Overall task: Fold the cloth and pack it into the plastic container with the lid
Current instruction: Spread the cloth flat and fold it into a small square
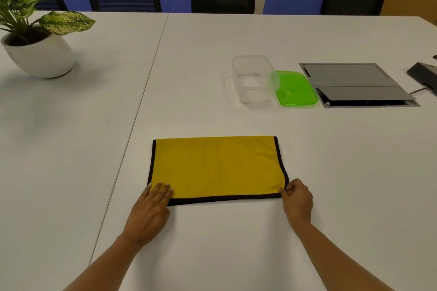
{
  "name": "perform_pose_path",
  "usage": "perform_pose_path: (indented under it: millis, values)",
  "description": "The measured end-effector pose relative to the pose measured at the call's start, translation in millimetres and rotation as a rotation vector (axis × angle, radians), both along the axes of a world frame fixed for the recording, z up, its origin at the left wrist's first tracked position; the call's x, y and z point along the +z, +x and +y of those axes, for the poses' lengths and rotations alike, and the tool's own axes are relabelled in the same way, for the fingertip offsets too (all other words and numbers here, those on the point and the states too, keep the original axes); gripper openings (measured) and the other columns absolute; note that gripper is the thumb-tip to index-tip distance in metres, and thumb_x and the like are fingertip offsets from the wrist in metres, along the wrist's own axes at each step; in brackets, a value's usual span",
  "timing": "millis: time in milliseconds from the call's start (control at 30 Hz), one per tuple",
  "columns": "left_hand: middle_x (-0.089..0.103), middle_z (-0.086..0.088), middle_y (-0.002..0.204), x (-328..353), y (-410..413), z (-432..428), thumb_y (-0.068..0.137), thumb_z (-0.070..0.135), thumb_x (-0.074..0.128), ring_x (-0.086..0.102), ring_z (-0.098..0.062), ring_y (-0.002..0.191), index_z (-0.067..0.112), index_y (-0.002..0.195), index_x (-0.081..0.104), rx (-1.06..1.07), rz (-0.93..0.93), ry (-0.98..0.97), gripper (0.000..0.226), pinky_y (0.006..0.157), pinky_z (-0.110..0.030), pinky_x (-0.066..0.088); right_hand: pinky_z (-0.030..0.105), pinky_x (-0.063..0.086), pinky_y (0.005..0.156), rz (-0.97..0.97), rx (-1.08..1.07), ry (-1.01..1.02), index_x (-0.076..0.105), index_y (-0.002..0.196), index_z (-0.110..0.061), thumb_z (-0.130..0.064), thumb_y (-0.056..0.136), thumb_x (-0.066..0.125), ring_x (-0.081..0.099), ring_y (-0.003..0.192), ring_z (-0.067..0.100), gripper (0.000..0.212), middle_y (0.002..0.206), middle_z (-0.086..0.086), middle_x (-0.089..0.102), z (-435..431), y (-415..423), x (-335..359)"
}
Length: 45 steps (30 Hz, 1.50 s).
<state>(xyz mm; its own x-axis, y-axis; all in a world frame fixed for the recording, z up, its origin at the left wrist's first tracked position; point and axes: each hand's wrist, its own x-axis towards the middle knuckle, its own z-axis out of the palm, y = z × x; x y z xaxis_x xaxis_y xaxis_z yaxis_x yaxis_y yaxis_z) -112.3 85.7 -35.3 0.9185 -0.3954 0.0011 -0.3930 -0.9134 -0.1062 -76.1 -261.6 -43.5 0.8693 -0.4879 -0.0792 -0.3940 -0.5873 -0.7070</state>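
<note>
By the near edge of the table (212, 42), the yellow cloth (217, 168) lies folded, well apart from the clear container (253, 78) and green lid (295, 88) toward the far right. The left grip (151, 210), released, presses flat on its near-left corner; the right grip (296, 198) pinches its near-right corner. A one-sided pull could skew the layers.

Bare forearms, bare left hand (151, 210), bare right hand (296, 201); short nails on fingers (163, 190)

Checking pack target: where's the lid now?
Head view, right of centre: the lid lies on the table between the container and the grey hatch.
</note>
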Motion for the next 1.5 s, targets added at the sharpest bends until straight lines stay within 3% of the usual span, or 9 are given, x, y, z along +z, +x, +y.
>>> perform_pose_path:
  millis: [167,233,300,467,767,1033,1167,1333,1500]
  values:
    - [0.075,-0.01,0.1,1.4,9.6,-43.6,0.1,0.02,0.028,0.072,-0.023,0.092,0.008,0.094,0.075,-0.115,-0.063,-0.127,0.049,0.074,-0.034,0.058,0.022,0.038,0.058,-0.082,0.232,-0.049,0.058,0.076,-0.003,0.004,0.085,0.054,0.05,0.068,0.021,0.012,0.076,0.009,0.052,30.5,-7.3,3.8]
    - [0.076,-0.007,0.097,5.6,14.9,-61.1,0.073,0.013,0.072,0.073,-0.019,0.088,0.011,0.091,0.076,-0.21,-0.061,-0.179,0.019,0.067,-0.028,0.059,0.025,0.043,0.065,-0.101,0.443,-0.058,0.065,0.083,-0.001,0.002,0.085,0.057,0.053,0.074,0.021,0.009,0.082,0.012,0.058,46.6,-8.0,5.1]
    - [0.077,-0.001,0.093,1.1,18.9,-75.1,0.04,0.017,0.094,0.074,-0.011,0.081,0.014,0.085,0.078,-0.211,0.072,-0.159,0.048,0.059,-0.018,0.057,0.028,0.045,0.078,-0.089,0.655,-0.093,0.069,0.094,-0.001,-0.003,0.086,0.058,0.057,0.088,0.023,0.013,0.092,0.015,0.064,61.2,-7.9,2.5]
    - [0.065,0.008,0.052,7.9,30.3,-99.0,0.031,0.028,0.095,0.059,-0.004,0.042,0.022,0.052,0.069,-0.182,0.076,-0.095,0.034,0.029,-0.015,0.04,0.026,0.043,0.083,-0.032,0.822,-0.249,0.065,0.112,-0.012,-0.019,0.091,0.054,0.049,0.107,0.019,0.025,0.108,0.008,0.06,77.8,-4.1,-2.9]
    - [0.054,0.008,0.044,5.6,38.7,-105.3,0.039,0.029,0.092,0.054,-0.006,0.043,0.021,0.043,0.06,-0.167,0.02,-0.086,0.033,0.028,-0.016,0.033,0.032,0.045,0.079,0.008,0.893,-0.443,0.066,0.107,-0.008,-0.023,0.096,0.043,0.05,0.105,0.02,0.029,0.107,0.009,0.061,80.0,2.9,-3.0]
    - [0.065,-0.005,0.098,-9.6,52.4,-97.5,0.089,0.031,0.058,0.054,-0.018,0.097,0.012,0.096,0.071,0.055,0.272,-0.5,0.024,0.074,-0.02,0.037,0.036,0.046,0.082,-0.077,0.811,-0.288,0.066,0.092,-0.003,-0.022,0.093,0.049,0.052,0.096,0.023,0.025,0.097,0.012,0.063,88.3,0.8,-3.3]
    - [0.067,-0.014,0.104,-14.3,49.4,-100.6,0.082,0.012,0.067,0.062,-0.031,0.099,0.006,0.098,0.069,0.117,0.227,-0.558,0.017,0.085,-0.04,0.052,0.021,0.035,0.106,-0.077,0.807,-0.216,0.055,0.125,-0.007,-0.015,0.096,0.043,0.045,0.125,0.019,0.032,0.132,0.009,0.055,102.6,3.7,-12.5]
    - [0.055,-0.014,0.134,-18.7,41.4,-102.6,0.099,0.036,0.02,0.052,-0.031,0.124,0.006,0.127,0.056,0.201,0.118,-0.347,0.055,0.112,-0.034,0.005,0.032,0.003,0.117,0.021,0.87,-0.312,0.027,0.143,-0.009,-0.016,0.099,0.033,0.016,0.145,0.024,0.045,0.154,0.009,0.022,111.6,13.3,-24.0]
    - [0.042,-0.012,0.143,-25.4,40.9,-104.8,0.098,0.035,-0.004,0.024,-0.021,0.141,0.001,0.14,0.035,0.241,0.113,-0.334,0.066,0.112,-0.036,0.001,0.038,0.037,0.108,-0.015,0.808,-0.499,0.054,0.128,-0.014,-0.025,0.082,0.054,0.052,0.125,0.021,0.048,0.136,0.005,0.054,119.6,31.7,-23.1]
